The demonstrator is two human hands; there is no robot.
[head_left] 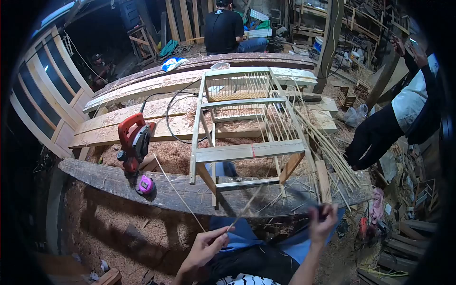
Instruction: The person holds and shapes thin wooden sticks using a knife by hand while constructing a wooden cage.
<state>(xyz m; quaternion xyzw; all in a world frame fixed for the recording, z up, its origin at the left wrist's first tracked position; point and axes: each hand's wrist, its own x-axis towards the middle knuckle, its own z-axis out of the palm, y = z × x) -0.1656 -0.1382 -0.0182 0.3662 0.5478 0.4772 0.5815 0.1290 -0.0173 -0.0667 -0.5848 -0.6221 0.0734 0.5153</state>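
Between the fingertips of my left hand is a thin wooden stick, which slants up toward the bench plank. My right hand is raised to the right, closed and smeared by motion. Something dark shows at its fingers, too blurred to name. Ahead of both hands, a wooden frame with crossbars and rows of thin rods stands on the planks. Another thin stick crosses the plank's edge, its near end close to my left hand. A bundle of thin sticks lies right of the frame.
A red electric planer and a pink tape measure sit on the dark front plank. Light boards lie behind. One person sits at the back; another person is at right. Shavings cover the ground.
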